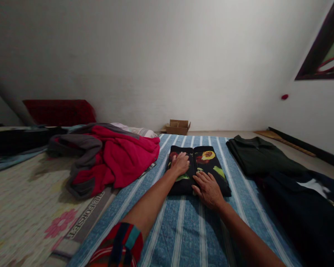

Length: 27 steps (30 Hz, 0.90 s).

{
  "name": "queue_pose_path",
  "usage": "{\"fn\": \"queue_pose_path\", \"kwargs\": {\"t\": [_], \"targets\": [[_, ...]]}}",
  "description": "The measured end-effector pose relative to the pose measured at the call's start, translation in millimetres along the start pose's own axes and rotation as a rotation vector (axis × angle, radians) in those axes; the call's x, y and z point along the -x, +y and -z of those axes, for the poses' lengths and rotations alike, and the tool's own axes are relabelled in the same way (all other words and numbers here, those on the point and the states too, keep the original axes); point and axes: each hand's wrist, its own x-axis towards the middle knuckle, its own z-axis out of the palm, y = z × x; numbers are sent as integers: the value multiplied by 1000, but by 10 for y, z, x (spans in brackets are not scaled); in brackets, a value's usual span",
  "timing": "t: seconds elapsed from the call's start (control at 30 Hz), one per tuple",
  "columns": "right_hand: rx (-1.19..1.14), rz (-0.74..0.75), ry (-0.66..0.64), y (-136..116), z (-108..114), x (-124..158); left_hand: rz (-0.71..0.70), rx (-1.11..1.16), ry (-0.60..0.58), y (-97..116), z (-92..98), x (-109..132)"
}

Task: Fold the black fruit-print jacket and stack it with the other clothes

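Head view: black fruit-print garment (195,162) lies folded on the blue striped sheet (171,226). Left hand (179,164) and right hand (210,190) rest on it, grasping nothing; smoothing appears in hand, next calling for even pressure.

Left fingers (183,159) and right fingers (204,178) touch a folded black garment (199,161).

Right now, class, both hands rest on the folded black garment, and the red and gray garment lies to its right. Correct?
Not quite: the head view shows the red and gray garment left of the black garment. The left hand and right hand do rest on it.
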Motion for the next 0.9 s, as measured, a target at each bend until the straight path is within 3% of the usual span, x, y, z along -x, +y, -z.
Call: {"fn": "queue_pose_path", "kwargs": {"t": [0.1, 0.2, 0.4, 0.63, 0.9], "targets": [[10, 3, 8, -14, 7, 3, -68, -20, -77, 275, -63, -138], [15, 7, 34, -32, -6, 4, -69, -29, -141, 406, -162, -286], [34, 8, 115, -51, -105, 24, 34, -53, -186, 280, -305, -501], [35, 16, 189, -72, -169, 47, 102, -101, -150, 120, -356, -539], [26, 13, 230, -90, -185, 50, 215, -110, -88, 176, -409, -558]]}}
